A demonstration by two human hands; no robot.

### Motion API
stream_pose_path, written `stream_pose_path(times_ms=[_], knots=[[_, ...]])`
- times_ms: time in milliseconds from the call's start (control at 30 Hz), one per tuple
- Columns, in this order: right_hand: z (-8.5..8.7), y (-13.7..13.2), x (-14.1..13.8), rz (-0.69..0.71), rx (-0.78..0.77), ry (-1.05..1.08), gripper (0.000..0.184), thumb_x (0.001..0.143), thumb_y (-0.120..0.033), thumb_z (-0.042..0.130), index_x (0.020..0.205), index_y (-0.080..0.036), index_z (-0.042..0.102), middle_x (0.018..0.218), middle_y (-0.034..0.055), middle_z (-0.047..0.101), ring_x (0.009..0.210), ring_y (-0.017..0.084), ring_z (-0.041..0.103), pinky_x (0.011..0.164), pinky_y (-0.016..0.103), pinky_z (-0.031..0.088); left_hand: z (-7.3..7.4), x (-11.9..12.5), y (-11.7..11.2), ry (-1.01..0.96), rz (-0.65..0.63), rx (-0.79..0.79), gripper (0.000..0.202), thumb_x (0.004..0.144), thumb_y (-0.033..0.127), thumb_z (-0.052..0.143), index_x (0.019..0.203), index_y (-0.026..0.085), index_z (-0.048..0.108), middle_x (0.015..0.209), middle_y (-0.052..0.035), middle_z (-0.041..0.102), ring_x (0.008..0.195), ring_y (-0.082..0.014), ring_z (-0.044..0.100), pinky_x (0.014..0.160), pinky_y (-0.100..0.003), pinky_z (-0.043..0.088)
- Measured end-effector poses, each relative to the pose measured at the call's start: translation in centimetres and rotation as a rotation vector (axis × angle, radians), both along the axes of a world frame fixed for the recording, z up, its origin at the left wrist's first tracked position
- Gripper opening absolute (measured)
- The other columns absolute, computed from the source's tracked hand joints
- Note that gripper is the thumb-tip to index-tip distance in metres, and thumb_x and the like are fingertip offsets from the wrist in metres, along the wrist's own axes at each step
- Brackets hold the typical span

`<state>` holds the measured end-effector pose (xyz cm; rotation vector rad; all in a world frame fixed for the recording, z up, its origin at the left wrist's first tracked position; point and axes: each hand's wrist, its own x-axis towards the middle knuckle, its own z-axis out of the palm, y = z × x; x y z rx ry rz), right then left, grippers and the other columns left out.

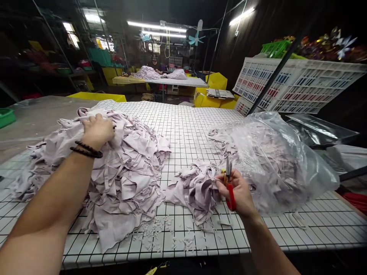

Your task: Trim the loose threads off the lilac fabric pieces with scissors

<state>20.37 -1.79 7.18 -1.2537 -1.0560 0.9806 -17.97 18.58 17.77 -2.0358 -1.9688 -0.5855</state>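
Observation:
My left hand (97, 131) rests on top of a large heap of pale lilac fabric pieces (114, 168) at the left of the gridded table (186, 130), its fingers curled into the cloth. A dark bead bracelet circles that wrist. My right hand (237, 193) is closed round red-handled scissors (229, 187), blades pointing up. It hovers beside a smaller lilac pile (196, 185) in the middle. Just right of it lies a clear plastic bag (275, 160) stuffed with the same fabric.
Small fabric snippets (172, 233) litter the table's near edge. White crates (298, 84) lean at the back right, with yellow bins (212, 91) behind. A person sits at a far table (160, 80) with more cloth. A green tray (5, 116) stands at far left.

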Motion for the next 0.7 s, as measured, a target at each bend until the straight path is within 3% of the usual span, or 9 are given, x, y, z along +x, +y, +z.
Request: stream_pose_path(times_ms=[67,133,200,233,300,367,467,567,700], knots=[[1.8,0.6,-0.1,0.027,0.02,0.069,0.031,0.069,-0.027,0.075,0.089,-0.021,0.053,0.083,-0.0004,0.064,0.062,0.01,0.058,0.053,0.021,0.049,-1.8,2.5,-1.7,-0.042,-0.05,0.094,0.037,0.09,0.017,0.042,0.12,-0.001,0.051,0.142,-0.016,0.033,0.132,-0.0411,0.024,0.1,-0.071,0.012],[3.7,1.2,-0.4,0.066,0.044,0.12,0.029,0.07,-0.029,0.074,0.09,-0.021,0.054,0.083,-0.0009,0.062,0.063,0.01,0.059,0.054,0.021,0.05,-4.0,6.6,-5.3,-0.195,-0.312,0.109,0.038,0.092,0.019,0.041,0.127,0.006,0.049,0.144,-0.0136,0.035,0.133,-0.0336,0.027,0.106,-0.062,0.017],[5.4,1.9,-1.0,0.113,0.071,0.154,0.028,0.071,-0.03,0.073,0.09,-0.021,0.055,0.081,-0.0014,0.06,0.063,0.01,0.058,0.053,0.02,0.049,-6.2,11.2,-9.8,-0.45,-0.726,-0.214,0.042,0.09,0.03,0.05,0.129,0.015,0.049,0.132,-0.01,0.051,0.122,-0.0246,0.046,0.102,-0.046,0.038],[6.2,2.2,-1.4,0.134,0.084,0.164,0.028,0.072,-0.031,0.073,0.09,-0.02,0.055,0.079,-0.0017,0.059,0.062,0.01,0.057,0.051,0.02,0.048,-7.3,13.3,-11.9,-0.58,-0.867,-0.377,0.043,0.086,0.035,0.056,0.126,0.019,0.052,0.125,-0.009,0.057,0.114,-0.0234,0.053,0.096,-0.041,0.045],[7.2,2.9,-2.2,0.16,0.109,0.174,0.027,0.072,-0.031,0.073,0.088,-0.019,0.055,0.077,-0.0023,0.057,0.059,0.009,0.055,0.05,0.019,0.047,-9.2,16.5,-15.1,-0.801,-1.006,-0.588,0.043,0.079,0.039,0.064,0.117,0.019,0.059,0.111,-0.0081,0.064,0.098,-0.0221,0.061,0.083,-0.035,0.052],[7.8,3.7,-2.8,0.189,0.122,0.173,0.026,0.073,-0.03,0.073,0.087,-0.019,0.055,0.076,-0.0028,0.056,0.059,0.008,0.055,0.052,0.019,0.049,-10.9,18.1,-16.5,-1.055,-0.946,-0.629,0.031,0.081,0.04,0.062,0.099,0.015,0.064,0.092,-0.0065,0.067,0.08,-0.018,0.063,0.069,-0.027,0.052],[7.4,5.2,-2.9,0.177,0.154,0.157,0.027,0.071,-0.028,0.074,0.086,-0.019,0.054,0.079,-0.0031,0.057,0.062,0.008,0.056,0.056,0.02,0.05,-12.6,17.7,-16.1,-1.413,-0.783,-0.727,0.03,0.086,0.041,0.053,0.086,0.012,0.061,0.067,-0.0018,0.063,0.052,-0.0106,0.057,0.048,-0.02,0.044],[5.7,7.0,-2.0,0.065,0.147,0.118,0.034,0.064,-0.03,0.078,0.083,-0.019,0.052,0.079,-0.0026,0.059,0.062,0.009,0.057,0.056,0.022,0.051,-13.6,16.0,-15.2,-1.622,-0.71,-0.943,0.032,0.085,0.044,0.053,0.083,0.012,0.058,0.05,0.0029,0.055,0.033,-0.007,0.045,0.035,-0.017,0.032],[2.2,7.9,-1.1,-0.105,0.077,-0.081,0.038,0.06,-0.03,0.079,0.08,-0.02,0.049,0.078,-0.0008,0.061,0.065,0.012,0.058,0.057,0.024,0.048,-14.6,15.0,-14.8,-1.776,-0.63,-1.04,0.032,0.081,0.042,0.062,0.077,0.01,0.06,0.052,0.0009,0.056,0.035,-0.0057,0.044,0.036,-0.016,0.032]])
